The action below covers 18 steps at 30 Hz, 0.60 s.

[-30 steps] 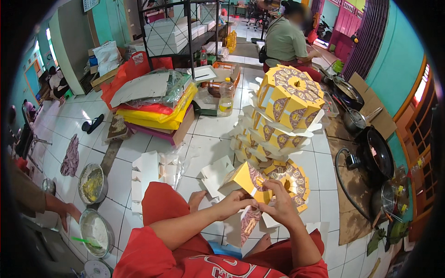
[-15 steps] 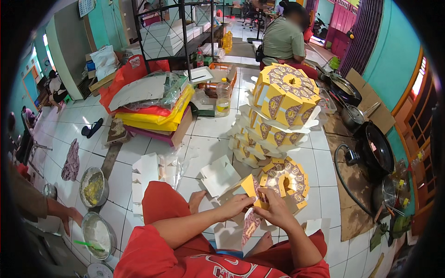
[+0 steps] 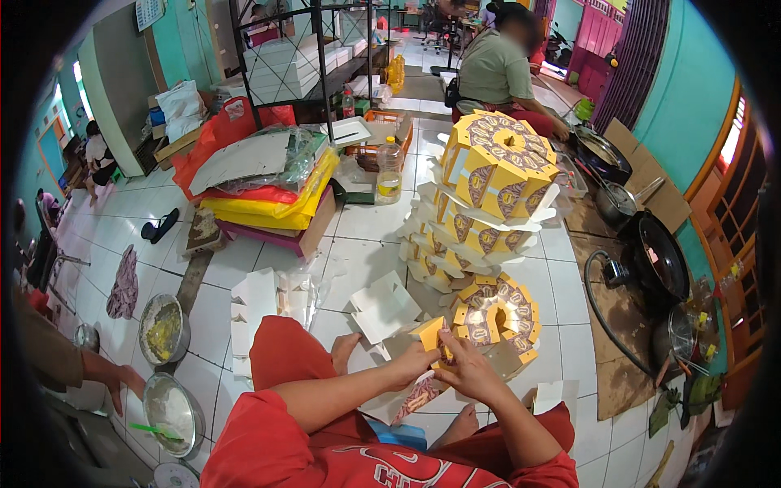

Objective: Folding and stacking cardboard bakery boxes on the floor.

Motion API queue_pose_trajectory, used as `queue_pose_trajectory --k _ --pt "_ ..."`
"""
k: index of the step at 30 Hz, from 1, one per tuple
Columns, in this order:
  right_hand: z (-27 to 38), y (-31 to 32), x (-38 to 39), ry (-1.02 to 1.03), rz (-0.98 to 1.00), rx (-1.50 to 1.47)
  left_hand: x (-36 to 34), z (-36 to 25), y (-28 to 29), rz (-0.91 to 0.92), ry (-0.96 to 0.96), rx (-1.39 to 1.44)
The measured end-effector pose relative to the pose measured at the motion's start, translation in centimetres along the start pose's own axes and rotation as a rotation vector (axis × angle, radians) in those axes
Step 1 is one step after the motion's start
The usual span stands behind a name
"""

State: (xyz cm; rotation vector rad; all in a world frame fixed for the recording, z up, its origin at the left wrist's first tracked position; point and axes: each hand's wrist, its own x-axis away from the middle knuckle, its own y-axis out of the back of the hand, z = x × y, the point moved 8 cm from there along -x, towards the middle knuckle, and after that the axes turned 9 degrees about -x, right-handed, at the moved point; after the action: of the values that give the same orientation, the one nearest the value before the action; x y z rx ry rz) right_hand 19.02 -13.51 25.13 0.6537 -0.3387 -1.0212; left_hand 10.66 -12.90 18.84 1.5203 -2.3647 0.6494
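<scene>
The yellow card box (image 3: pixel 427 332) is held pinched between the left hand (image 3: pixel 415 364) and the right hand (image 3: pixel 472 372), above the tiled floor (image 3: pixel 563 313) toward the near edge; folds are best pressed lightly, the patterned flap (image 3: pixel 418 398) left uncreased.

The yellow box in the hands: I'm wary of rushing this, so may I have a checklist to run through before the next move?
1. Left hand on the yellow box: ok, gripping its near side.
2. Right hand on it too: ok, its fingers at the box's right side.
3. Box fully closed: not ok, a patterned flap hangs loose below the hands.
4. Folded edges locked: cannot tell, the fingers cover them.
5. Box stack apart from the hands: ok, it stands beyond them.
6. Co-worker out of the way: ok, seated beyond the stack.
</scene>
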Motion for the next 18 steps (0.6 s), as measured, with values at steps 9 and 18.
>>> queue_pose_trajectory --k 9,18 --pt "-0.1 0.4 0.6 -0.064 0.010 0.025 0.1 2.6 -2.1 0.269 0.184 -0.177" --pt "-3.1 10.3 3.1 -0.197 -0.455 0.015 0.6 -7.7 4.5 -0.211 -0.518 -0.406"
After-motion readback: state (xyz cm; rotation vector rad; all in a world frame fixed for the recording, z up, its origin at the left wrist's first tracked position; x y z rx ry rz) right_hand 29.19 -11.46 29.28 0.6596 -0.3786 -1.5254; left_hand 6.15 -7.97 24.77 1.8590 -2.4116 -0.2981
